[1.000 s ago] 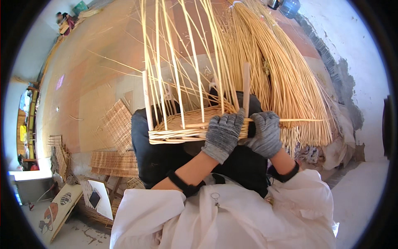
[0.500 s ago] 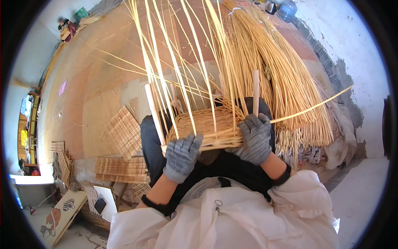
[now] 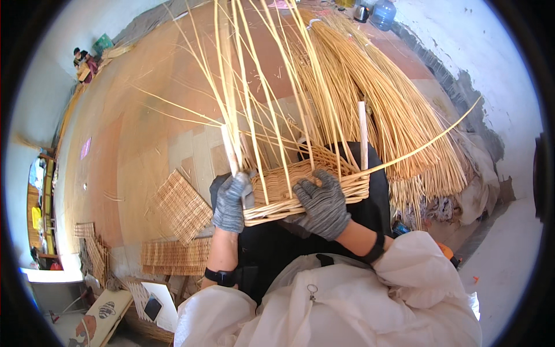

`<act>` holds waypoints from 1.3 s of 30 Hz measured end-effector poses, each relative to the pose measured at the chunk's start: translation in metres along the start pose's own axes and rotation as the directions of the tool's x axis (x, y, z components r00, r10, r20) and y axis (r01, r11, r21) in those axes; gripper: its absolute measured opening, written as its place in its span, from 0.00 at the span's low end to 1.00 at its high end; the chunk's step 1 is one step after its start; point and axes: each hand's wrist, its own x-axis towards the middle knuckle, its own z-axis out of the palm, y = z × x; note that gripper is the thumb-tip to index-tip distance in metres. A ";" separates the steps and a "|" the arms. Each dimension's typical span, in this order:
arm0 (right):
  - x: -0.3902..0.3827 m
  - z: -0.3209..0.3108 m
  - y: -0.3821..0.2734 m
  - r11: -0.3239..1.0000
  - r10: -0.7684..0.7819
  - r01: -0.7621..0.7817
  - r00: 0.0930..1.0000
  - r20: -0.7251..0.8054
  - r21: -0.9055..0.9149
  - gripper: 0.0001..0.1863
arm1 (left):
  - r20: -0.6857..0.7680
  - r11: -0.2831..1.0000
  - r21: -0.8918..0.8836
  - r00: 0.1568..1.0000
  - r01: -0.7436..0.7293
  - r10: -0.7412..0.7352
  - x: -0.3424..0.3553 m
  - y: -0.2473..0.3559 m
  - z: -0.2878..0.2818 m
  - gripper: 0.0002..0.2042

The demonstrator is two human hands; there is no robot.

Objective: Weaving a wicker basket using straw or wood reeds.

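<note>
A partly woven wicker basket [image 3: 272,209] rests on my lap over dark trousers, with tall pale stakes rising from it and short wooden posts [image 3: 363,130] at its corners. My left hand [image 3: 231,203], in a grey knit glove, is closed around the basket's left front corner, at the foot of a post. My right hand [image 3: 321,203], gloved alike, grips the front rim right of centre, fingers curled over the weaving. A long loose rod [image 3: 428,146] runs out from the front right of the rim.
A big bundle of willow rods [image 3: 404,133] lies to the right. Woven panels [image 3: 182,205] lie at the left, near a board [image 3: 113,303]. A person [image 3: 84,63] sits at the far wall. A shelf [image 3: 43,208] stands on the left; a water jug [image 3: 383,15] is at the back.
My left hand has moved from the front rim's middle to its left corner. My right hand has shifted left along the rim. The loose rod has swung upward to the right.
</note>
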 end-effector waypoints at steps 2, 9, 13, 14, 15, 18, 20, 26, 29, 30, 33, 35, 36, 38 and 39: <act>-0.010 0.015 0.009 1.000 0.029 -0.029 0.999 -0.032 -0.003 0.30 | 0.036 0.987 -0.152 0.997 -0.062 0.068 0.000 -0.008 0.006 0.09; -0.015 0.046 -0.007 0.956 -0.063 0.164 0.923 -0.379 0.242 0.17 | -0.021 0.910 0.068 0.911 -0.410 0.412 -0.021 -0.033 -0.043 0.17; -0.012 0.061 -0.010 0.976 -0.071 0.126 0.955 -0.287 0.180 0.19 | -0.383 0.862 0.487 0.853 -0.140 0.355 -0.014 -0.015 0.000 0.07; -0.012 0.066 -0.013 0.977 -0.084 0.134 0.956 -0.282 0.164 0.19 | -0.441 0.884 0.430 0.811 -0.184 0.383 -0.004 -0.021 -0.017 0.11; -0.016 0.063 -0.013 0.979 -0.063 0.114 0.956 -0.285 0.167 0.19 | -0.405 0.879 0.446 0.838 -0.168 0.366 -0.003 -0.023 -0.027 0.10; -0.009 0.015 0.003 0.988 -0.008 0.048 0.964 -0.264 0.144 0.18 | -0.404 0.840 0.533 0.840 -0.105 0.361 0.003 -0.019 -0.023 0.10; -0.036 -0.047 0.063 0.738 -0.192 0.148 0.981 -0.006 0.658 0.18 | -0.461 0.805 0.590 0.794 -0.058 0.395 -0.007 -0.006 -0.018 0.11; -0.139 -0.071 0.332 0.949 0.093 0.105 0.805 -0.586 0.296 0.21 | -0.517 0.777 0.628 0.771 0.047 0.371 0.005 -0.011 -0.008 0.13; -0.143 -0.082 0.365 0.765 0.248 -0.624 0.513 -0.822 -0.159 0.24 | -0.555 0.766 0.639 0.732 0.070 0.396 -0.002 -0.005 -0.010 0.14; -0.144 -0.077 0.387 0.611 0.451 -0.780 0.205 -0.869 0.133 0.25 | -0.565 0.766 0.638 0.722 0.076 0.400 -0.005 -0.005 -0.010 0.14; -0.202 -0.049 0.486 0.057 0.810 -0.996 0.008 -0.586 0.065 0.20 | -0.581 0.764 0.639 0.708 0.092 0.400 -0.005 -0.006 -0.009 0.16; -0.285 -0.022 0.570 0.050 0.870 -0.997 0.069 -0.489 -0.052 0.16 | -0.566 0.780 0.619 0.741 0.092 0.362 0.008 -0.016 -0.008 0.16; -0.272 -0.010 0.569 -0.095 0.960 -0.986 -0.126 -0.249 0.134 0.18 | -0.584 0.776 0.623 0.719 0.100 0.376 0.002 -0.014 -0.010 0.17; -0.265 0.001 0.564 -0.127 0.992 -0.897 -0.124 -0.033 -0.424 0.25 | -0.598 0.770 0.628 0.701 0.109 0.388 -0.006 -0.010 -0.010 0.17; -0.265 0.006 0.567 -0.174 0.982 -0.903 -0.189 -0.002 -0.392 0.24 | -0.602 0.770 0.628 0.697 0.113 0.389 -0.007 -0.010 -0.011 0.18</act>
